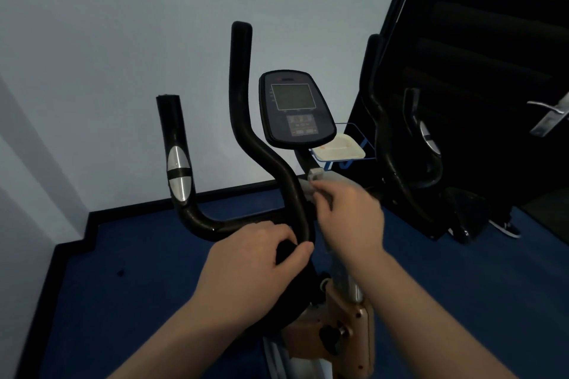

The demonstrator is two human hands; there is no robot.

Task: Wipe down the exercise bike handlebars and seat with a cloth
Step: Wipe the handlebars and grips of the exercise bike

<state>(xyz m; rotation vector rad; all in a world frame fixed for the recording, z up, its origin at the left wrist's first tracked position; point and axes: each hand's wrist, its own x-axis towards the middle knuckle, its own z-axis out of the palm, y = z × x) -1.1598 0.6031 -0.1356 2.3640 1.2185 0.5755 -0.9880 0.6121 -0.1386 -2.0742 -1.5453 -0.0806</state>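
The exercise bike's black handlebars rise in curved tubes around a dark console. An outer left grip carries a silver sensor plate. My left hand grips the low bend of the left handlebar where it meets the stem. Further right, my right hand holds a grey cloth bunched against the centre clamp under the console; the hand is motion-blurred. The right handlebar stands against a dark door. The seat is out of view.
A pale wall fills the back, with black skirting and blue carpet below. A white tray in a blue wire holder sits right of the console. A dark door with a metal lever handle stands at right. The bike's orange frame is below.
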